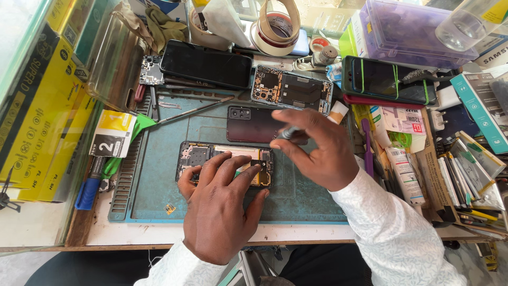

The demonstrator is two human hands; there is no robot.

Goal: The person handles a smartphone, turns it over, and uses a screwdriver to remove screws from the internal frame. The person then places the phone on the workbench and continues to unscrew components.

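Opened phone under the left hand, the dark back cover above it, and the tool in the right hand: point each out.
Opened phone (196, 155), head view: exposed board at its left end.
Dark back cover (253, 127), head view: middle of the panel.
Tool (288, 133), head view: grey handle between the fingertips.

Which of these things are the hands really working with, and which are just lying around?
In use:
- opened phone, pressed flat by the left hand
- small grey tool, pinched in the right hand fingers
- blue work mat

Lying about:
- dark back cover
- second opened phone
- black phone
- tape rolls
- purple box
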